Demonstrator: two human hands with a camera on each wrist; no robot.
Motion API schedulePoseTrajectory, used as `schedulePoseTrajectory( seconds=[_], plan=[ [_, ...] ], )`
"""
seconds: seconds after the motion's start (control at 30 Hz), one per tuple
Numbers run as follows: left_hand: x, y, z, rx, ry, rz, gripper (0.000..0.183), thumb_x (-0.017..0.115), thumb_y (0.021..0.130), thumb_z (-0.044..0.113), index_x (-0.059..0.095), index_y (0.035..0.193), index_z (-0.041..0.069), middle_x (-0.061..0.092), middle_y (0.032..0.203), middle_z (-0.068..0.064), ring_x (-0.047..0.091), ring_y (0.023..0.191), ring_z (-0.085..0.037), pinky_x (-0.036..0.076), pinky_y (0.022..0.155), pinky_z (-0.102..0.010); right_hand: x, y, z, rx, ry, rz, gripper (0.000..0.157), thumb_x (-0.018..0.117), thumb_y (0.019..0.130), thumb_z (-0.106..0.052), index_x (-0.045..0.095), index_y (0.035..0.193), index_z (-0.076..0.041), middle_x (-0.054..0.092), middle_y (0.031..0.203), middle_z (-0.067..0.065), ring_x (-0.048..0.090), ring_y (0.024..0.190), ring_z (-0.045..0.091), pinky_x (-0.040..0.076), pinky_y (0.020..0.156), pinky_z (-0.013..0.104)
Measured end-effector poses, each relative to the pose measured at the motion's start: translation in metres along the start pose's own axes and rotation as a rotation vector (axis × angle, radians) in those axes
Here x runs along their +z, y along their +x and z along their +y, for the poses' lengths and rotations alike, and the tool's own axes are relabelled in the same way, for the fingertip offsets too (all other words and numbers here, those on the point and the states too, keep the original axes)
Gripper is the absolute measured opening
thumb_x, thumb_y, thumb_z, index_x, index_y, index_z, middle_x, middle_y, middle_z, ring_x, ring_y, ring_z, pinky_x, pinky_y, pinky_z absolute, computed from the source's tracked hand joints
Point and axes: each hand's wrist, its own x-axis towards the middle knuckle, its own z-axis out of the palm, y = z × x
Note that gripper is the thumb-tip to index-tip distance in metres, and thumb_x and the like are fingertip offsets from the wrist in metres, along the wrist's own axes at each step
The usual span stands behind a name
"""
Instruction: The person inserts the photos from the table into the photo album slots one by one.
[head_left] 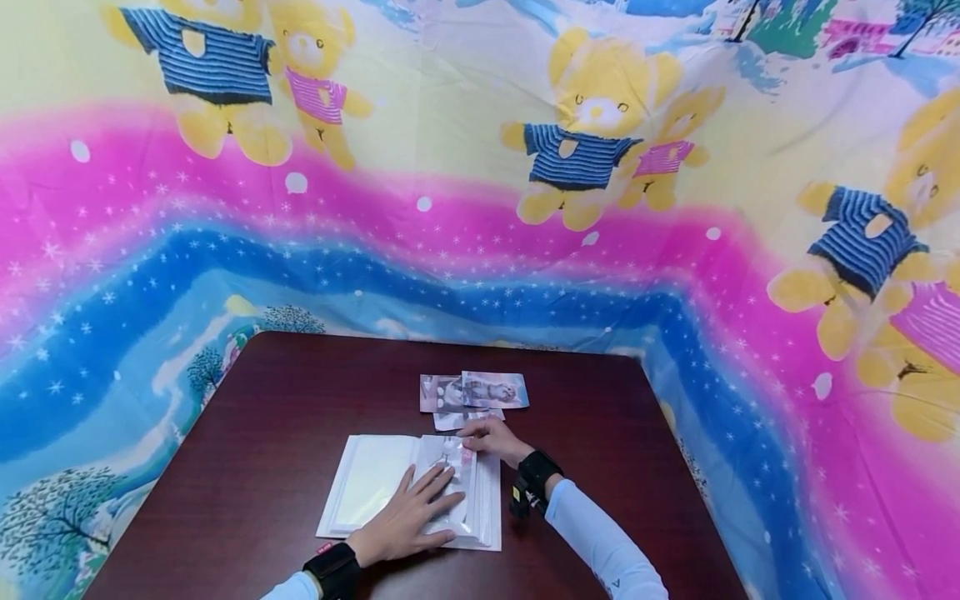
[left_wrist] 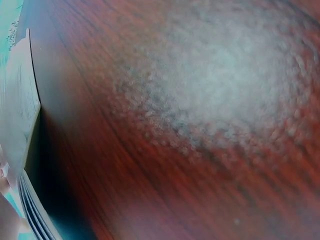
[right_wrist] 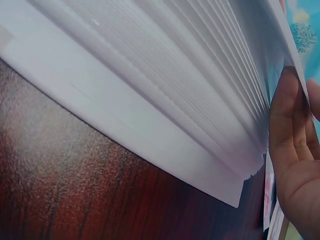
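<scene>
A white photo album lies open on the table, with a plain pale page on the left and a clear plastic sleeve page on the right. My left hand rests with spread fingers on that right page. At the page's upper right corner, my right hand pinches the sleeve page. The right wrist view shows its fingers behind the lifted page and the thumb on the other side. Below them fan the stacked album pages. A picture with grey and pink parts shows through the sleeve.
Several printed animal pictures lie overlapping just beyond the album. The dark wooden table meets a patterned bear cloth hanging along its back and sides.
</scene>
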Motion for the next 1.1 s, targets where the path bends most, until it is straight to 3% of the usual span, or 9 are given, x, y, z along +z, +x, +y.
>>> schedulePoseTrajectory(
  seconds=[0.23, 0.4, 0.53, 0.7, 0.87, 0.97, 1.1],
  plan=[
    [0.003, 0.0, 0.0, 0.003, 0.005, 0.008, 0.06, 0.048, 0.098, 0.058, 0.049, 0.147, 0.024, 0.034, 0.157, -0.014, 0.026, 0.145, -0.035, 0.023, 0.105, -0.072, 0.001, -0.001, 0.002, 0.001, -0.023, 0.005, 0.023, 0.061, 0.097, -0.004, 0.07, 0.117, 0.005, 0.067, 0.115, 0.012, 0.061, 0.087, 0.009, 0.049, 0.071, 0.024],
    [0.002, 0.001, 0.002, -0.007, 0.01, -0.012, 0.059, 0.047, 0.098, 0.058, 0.049, 0.147, 0.026, 0.034, 0.157, -0.012, 0.026, 0.145, -0.035, 0.023, 0.105, -0.072, 0.001, -0.002, 0.005, -0.032, -0.055, 0.013, 0.022, 0.061, 0.097, -0.002, 0.07, 0.115, 0.006, 0.068, 0.111, 0.012, 0.059, 0.084, 0.01, 0.048, 0.07, 0.024],
    [0.002, 0.002, 0.004, -0.04, -0.032, -0.01, 0.059, 0.045, 0.098, 0.06, 0.051, 0.146, 0.025, 0.034, 0.157, -0.012, 0.026, 0.145, -0.035, 0.022, 0.105, -0.072, 0.004, -0.005, 0.005, -0.03, -0.01, 0.016, 0.025, 0.058, 0.099, -0.006, 0.067, 0.119, 0.007, 0.066, 0.105, 0.014, 0.056, 0.079, 0.012, 0.048, 0.067, 0.027],
    [-0.01, 0.008, 0.011, -0.159, -0.257, 0.074, 0.052, 0.05, 0.101, 0.048, 0.055, 0.141, 0.017, 0.038, 0.153, -0.019, 0.032, 0.14, -0.042, 0.026, 0.103, -0.072, 0.013, -0.015, -0.009, 0.003, 0.088, 0.029, 0.04, 0.052, 0.104, -0.018, 0.052, 0.137, 0.005, 0.063, 0.117, 0.017, 0.061, 0.087, 0.015, 0.055, 0.074, 0.034],
    [-0.044, 0.02, 0.007, -0.346, -0.498, 0.184, 0.052, 0.054, 0.101, 0.037, 0.049, 0.146, 0.01, 0.044, 0.15, -0.017, 0.045, 0.133, -0.037, 0.037, 0.104, -0.06, 0.028, -0.018, -0.036, -0.027, 0.208, 0.036, 0.046, 0.048, 0.106, -0.023, 0.042, 0.144, 0.003, 0.063, 0.119, 0.021, 0.067, 0.094, 0.028, 0.056, 0.083, 0.041],
    [-0.061, 0.024, 0.003, -0.438, -0.539, 0.242, 0.054, 0.055, 0.101, 0.037, 0.047, 0.148, 0.012, 0.049, 0.146, -0.011, 0.055, 0.124, -0.029, 0.045, 0.099, -0.052, 0.042, -0.017, -0.049, -0.07, 0.244, 0.008, 0.045, 0.047, 0.107, -0.021, 0.042, 0.143, 0.003, 0.063, 0.12, 0.025, 0.068, 0.098, 0.032, 0.057, 0.084, 0.043],
    [-0.074, 0.025, -0.002, -0.488, -0.522, 0.352, 0.052, 0.063, 0.098, 0.027, 0.05, 0.143, 0.006, 0.055, 0.14, -0.014, 0.066, 0.107, -0.027, 0.055, 0.085, -0.047, 0.059, -0.015, -0.059, -0.132, 0.198, -0.079, 0.039, 0.043, 0.108, -0.017, 0.044, 0.142, 0.002, 0.054, 0.134, 0.025, 0.064, 0.108, 0.035, 0.056, 0.085, 0.045]
  ],
)
